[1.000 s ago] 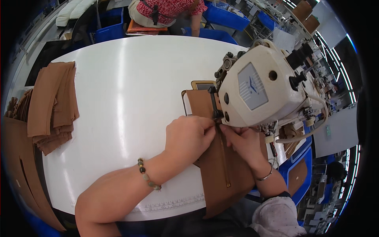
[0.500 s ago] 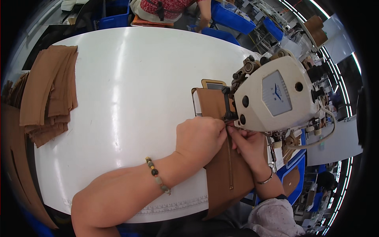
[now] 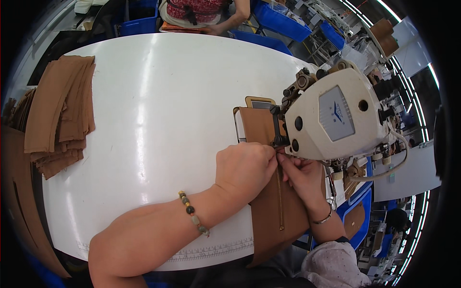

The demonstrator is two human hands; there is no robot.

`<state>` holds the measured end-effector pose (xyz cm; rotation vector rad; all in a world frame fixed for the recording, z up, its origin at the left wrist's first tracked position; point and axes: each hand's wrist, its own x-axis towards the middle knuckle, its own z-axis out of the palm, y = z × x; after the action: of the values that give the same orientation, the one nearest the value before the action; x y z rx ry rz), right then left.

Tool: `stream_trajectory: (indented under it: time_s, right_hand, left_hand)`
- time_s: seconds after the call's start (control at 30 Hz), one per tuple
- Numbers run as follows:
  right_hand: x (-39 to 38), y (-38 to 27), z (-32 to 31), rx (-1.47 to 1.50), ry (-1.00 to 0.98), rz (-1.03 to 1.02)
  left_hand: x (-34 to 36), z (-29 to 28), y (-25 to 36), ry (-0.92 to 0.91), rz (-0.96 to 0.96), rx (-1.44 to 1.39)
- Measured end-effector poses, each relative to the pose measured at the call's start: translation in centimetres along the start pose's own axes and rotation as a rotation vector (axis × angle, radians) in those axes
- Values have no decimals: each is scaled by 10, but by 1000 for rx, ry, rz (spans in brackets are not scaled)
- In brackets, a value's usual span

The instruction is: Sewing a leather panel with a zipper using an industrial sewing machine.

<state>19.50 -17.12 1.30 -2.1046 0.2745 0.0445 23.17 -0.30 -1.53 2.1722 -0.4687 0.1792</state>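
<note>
A brown fabric piece point(image 3: 263, 225) lies under the head of a sewing machine point(image 3: 336, 113) and hangs over the table's front edge. A zipper point(image 3: 281, 201) runs along it toward me. Close below the machine's presser area, my left hand point(image 3: 245, 168) is closed, fingertips pinched on the fabric by the zipper's upper end. My right hand point(image 3: 303, 177) lies on the fabric just right of the zipper, thumb and forefinger pinched at the same spot. The fingertips of both hands nearly meet; the exact bit between them and the needle are hidden.
A stack of brown fabric pieces point(image 3: 62, 105) rests on the left of the white table point(image 3: 182, 96). A printed ruler strip point(image 3: 211, 250) follows the front edge. Blue bins point(image 3: 283, 21) stand beyond the table, near a seated co-worker point(image 3: 197, 12). Another blue bin point(image 3: 357, 216) is at right.
My hands stay at the same spot, the left forearm shifting very slightly right. The co-worker's arm across the table has moved left, toward the lap.
</note>
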Motion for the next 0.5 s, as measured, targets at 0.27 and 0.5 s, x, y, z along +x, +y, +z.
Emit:
stream_trajectory:
  time_s: [0.27,0.5]
  right_hand:
    - [1,3,0,21,0,-20]
    - [2,8,0,55,5,-51]
  left_hand:
    - [0,1,1,7,1,15]
    - [-1,1,2,15,2,16]
